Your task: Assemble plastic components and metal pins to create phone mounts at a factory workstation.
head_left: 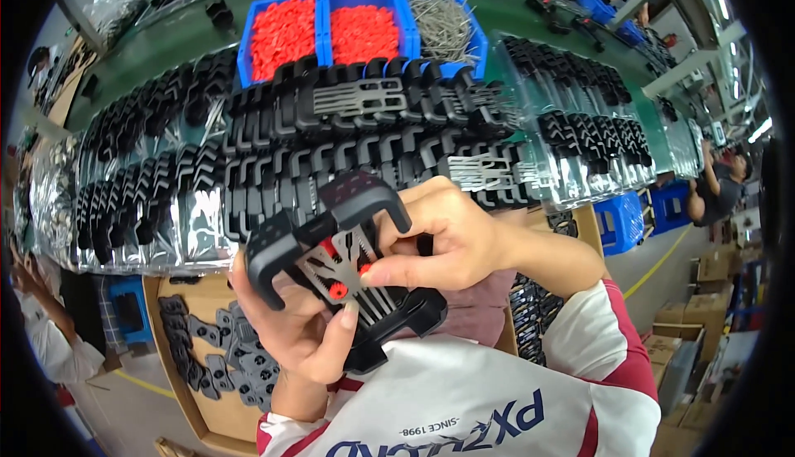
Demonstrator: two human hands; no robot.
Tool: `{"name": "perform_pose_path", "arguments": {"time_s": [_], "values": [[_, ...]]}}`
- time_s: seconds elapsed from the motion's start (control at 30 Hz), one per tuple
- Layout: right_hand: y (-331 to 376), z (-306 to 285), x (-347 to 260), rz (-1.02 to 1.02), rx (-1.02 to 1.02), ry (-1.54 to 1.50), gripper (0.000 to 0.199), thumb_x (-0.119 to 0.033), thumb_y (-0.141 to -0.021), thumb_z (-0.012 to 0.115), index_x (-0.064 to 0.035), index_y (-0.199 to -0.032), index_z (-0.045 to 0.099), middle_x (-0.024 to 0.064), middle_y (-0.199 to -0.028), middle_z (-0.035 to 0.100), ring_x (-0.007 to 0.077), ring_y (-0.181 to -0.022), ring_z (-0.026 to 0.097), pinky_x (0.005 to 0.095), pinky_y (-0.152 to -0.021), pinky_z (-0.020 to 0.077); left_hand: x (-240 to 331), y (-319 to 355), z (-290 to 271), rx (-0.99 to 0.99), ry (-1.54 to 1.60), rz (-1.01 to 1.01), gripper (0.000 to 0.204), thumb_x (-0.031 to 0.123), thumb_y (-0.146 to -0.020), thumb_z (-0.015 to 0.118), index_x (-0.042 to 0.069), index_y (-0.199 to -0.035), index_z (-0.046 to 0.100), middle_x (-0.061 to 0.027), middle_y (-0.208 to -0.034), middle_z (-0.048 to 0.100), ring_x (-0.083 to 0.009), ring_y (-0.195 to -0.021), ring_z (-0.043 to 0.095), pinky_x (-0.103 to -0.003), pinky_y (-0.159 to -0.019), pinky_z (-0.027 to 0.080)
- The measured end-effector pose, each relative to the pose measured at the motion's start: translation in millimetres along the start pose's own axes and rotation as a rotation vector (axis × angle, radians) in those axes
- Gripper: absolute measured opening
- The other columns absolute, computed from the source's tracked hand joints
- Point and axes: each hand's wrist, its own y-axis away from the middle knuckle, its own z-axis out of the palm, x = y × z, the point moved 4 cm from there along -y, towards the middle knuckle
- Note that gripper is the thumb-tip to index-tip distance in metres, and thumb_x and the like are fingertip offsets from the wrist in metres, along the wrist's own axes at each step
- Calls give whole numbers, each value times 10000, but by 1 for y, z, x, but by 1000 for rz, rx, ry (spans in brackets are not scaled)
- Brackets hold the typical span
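The person holds a black plastic frame (331, 266) close in front of the chest, its long axis running from far left to near right. The left hand (302, 337) cups it from below, fingers wrapped around the near edge, thumb lying up along its lower side. The right hand (451, 242) comes in from the right and sits over the frame's middle, fingers pinched together on a small red cap (364, 269) pressed against the grey metal toothed plate (344, 271) set in the frame; it is the nearer hand to that cap. Another red cap (337, 291) sits just left of it.

Beyond the hands, rows of like black frames (348, 138) cover the green table (497, 10). At the far edge stand blue bins (407, 31): two with red caps (319, 31), and on the right, one with grey metal pins (443, 18). Near left, a cardboard box (178, 374) holds loose dark parts.
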Motion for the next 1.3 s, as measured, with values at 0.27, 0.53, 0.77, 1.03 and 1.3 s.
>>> {"name": "perform_pose_path", "arguments": {"time_s": [0.27,0.53,0.77,1.03,1.3], "values": [[2,-5,1,106,-63,-369,192,-19,-727,762,-39,-641,592,19,-585,546,118,-469,388,241,-454,293,6,0,4,-160,0,113,953,89,-676,640,15,-1472,121,-140,-1236,527,-237,-1038,553,-340,-991,368],[1,-10,-5,213,-12,-230,177,-69,-799,696,2,-654,625,13,-615,521,82,-525,370,224,-491,302,0,-18,2,-79,-33,-116,910,13,-764,569,-59,-1465,-7,-88,-792,648,-165,-694,553,-254,-881,396],[-6,-9,1,346,36,-277,192,-66,-822,667,8,-650,624,5,-579,518,68,-527,379,218,-488,312,-7,-16,10,-30,362,-385,968,-69,-773,520,60,-1487,-122,-129,-767,679,-141,-617,550,-160,-733,385],[-4,-2,1,286,69,-186,190,-44,-796,681,0,-625,611,0,-573,516,76,-508,370,214,-480,302,-9,-18,8,-62,357,-259,983,-89,-759,515,86,-1493,-116,-169,-854,684,-132,-643,572,-143,-649,390],[-26,-52,13,468,61,-98,85,-62,-768,719,19,-772,692,46,-698,653,83,-558,507,191,-528,396,-11,-17,3,184,462,-285,1020,-103,-737,526,93,-1494,-129,-227,-1005,659,-138,-634,584,-133,-620,394]]}}
